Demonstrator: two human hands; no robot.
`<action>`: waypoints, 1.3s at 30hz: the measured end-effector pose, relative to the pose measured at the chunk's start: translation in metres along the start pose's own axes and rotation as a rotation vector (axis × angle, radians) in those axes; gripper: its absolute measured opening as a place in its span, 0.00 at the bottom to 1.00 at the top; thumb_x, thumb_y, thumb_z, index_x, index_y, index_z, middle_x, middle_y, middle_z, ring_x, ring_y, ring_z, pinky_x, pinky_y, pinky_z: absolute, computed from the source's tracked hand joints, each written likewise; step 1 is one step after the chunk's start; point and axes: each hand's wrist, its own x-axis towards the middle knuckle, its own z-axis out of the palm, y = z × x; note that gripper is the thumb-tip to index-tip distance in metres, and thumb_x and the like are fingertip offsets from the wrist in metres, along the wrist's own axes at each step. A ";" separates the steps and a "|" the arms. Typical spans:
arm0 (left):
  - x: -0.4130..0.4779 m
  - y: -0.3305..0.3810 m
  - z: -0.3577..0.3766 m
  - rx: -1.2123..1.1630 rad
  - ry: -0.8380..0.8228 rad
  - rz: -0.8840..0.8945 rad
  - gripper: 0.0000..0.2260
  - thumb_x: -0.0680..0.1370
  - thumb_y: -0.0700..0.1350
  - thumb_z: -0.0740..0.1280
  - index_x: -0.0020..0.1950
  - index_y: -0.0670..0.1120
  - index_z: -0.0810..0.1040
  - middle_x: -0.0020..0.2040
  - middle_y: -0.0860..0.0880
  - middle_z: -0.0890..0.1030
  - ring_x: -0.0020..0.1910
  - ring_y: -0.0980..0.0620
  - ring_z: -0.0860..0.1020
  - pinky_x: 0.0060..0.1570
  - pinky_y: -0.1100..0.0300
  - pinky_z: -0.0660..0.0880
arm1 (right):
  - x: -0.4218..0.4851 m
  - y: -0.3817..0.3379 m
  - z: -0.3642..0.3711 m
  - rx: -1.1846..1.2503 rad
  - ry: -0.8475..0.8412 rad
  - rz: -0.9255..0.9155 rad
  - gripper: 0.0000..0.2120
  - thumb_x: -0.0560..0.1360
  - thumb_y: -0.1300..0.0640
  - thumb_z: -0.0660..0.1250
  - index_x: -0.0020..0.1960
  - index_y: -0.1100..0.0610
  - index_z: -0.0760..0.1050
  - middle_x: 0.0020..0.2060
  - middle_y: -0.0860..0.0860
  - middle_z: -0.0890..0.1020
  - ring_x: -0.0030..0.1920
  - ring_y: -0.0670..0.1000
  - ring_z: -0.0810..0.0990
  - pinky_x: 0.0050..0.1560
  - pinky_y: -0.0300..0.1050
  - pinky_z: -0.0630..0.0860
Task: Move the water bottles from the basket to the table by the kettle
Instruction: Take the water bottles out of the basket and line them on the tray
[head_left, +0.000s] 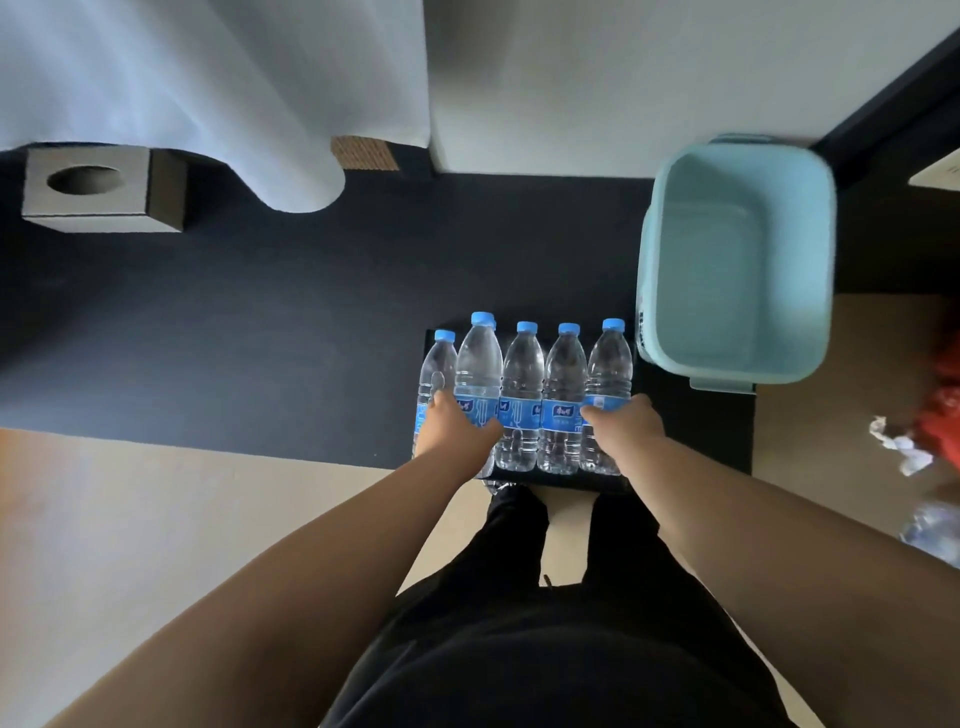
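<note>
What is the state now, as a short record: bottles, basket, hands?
bottles: at least five, upright in a row on the dark table
basket: right of the row, nothing visible inside
left hand: grips a bottle near the row's left end
right hand: grips the rightmost bottle
kettle: not in view

Your left hand (457, 421) grips the second bottle from the left (479, 358) in a row of clear plastic water bottles with blue caps (522, 374), all upright on the dark table (260, 312). Your right hand (623, 426) grips the rightmost bottle (609, 364). The pale teal plastic basket (743, 176) stands just right of the row.
</note>
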 end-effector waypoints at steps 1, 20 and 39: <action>0.002 0.000 0.000 0.002 0.002 0.000 0.25 0.73 0.56 0.72 0.64 0.47 0.68 0.54 0.49 0.77 0.46 0.48 0.80 0.46 0.46 0.83 | 0.001 0.000 0.002 -0.008 -0.001 0.007 0.28 0.76 0.46 0.75 0.67 0.59 0.68 0.44 0.53 0.76 0.35 0.52 0.79 0.27 0.44 0.71; 0.012 -0.012 -0.002 0.065 0.134 -0.042 0.27 0.75 0.56 0.72 0.67 0.44 0.67 0.64 0.46 0.73 0.56 0.46 0.77 0.48 0.50 0.76 | 0.012 0.004 0.004 -0.335 -0.020 -0.057 0.28 0.77 0.39 0.72 0.63 0.59 0.70 0.42 0.52 0.78 0.31 0.50 0.78 0.25 0.43 0.68; 0.025 -0.028 -0.016 0.137 0.095 0.019 0.38 0.76 0.74 0.59 0.73 0.45 0.65 0.68 0.45 0.71 0.67 0.45 0.72 0.62 0.43 0.77 | 0.017 0.011 -0.012 -0.525 0.077 -0.221 0.39 0.77 0.29 0.63 0.68 0.63 0.64 0.54 0.58 0.78 0.45 0.57 0.83 0.38 0.51 0.80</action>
